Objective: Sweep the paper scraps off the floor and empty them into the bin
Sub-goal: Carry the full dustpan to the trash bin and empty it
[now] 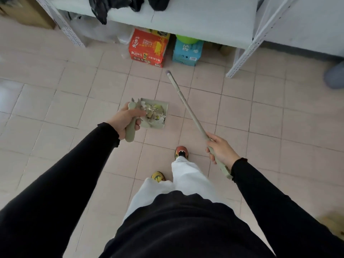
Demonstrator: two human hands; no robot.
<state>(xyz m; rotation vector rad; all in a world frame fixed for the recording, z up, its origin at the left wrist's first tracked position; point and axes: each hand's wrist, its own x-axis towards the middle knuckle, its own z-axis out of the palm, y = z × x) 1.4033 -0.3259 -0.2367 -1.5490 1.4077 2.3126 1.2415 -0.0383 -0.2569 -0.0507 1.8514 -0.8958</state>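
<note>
We find the paper scraps (153, 110) heaped in a pale green dustpan (162, 107), a mixed pile of white and yellowish bits that fills most of its tray. Some reach the comb teeth along its near edge.

Our left hand (125, 119) grips the dustpan's short handle (130, 134), fingers curled round it, and holds the pan over the tiled floor (74, 90). Well apart to the right, our right hand (221, 149) has its fingers wrapped round the lower part of a long broom handle (188, 107). The handle slants up and away to a capped tip near the cartons. We cannot see the brush end.

Beyond the dustpan a red carton (149, 48) and a blue carton (187, 51) stand side by side on the floor under a white metal shelf (195, 17). Something green sits on the blue one. Black bags (104, 8) lie on the shelf.
</note>
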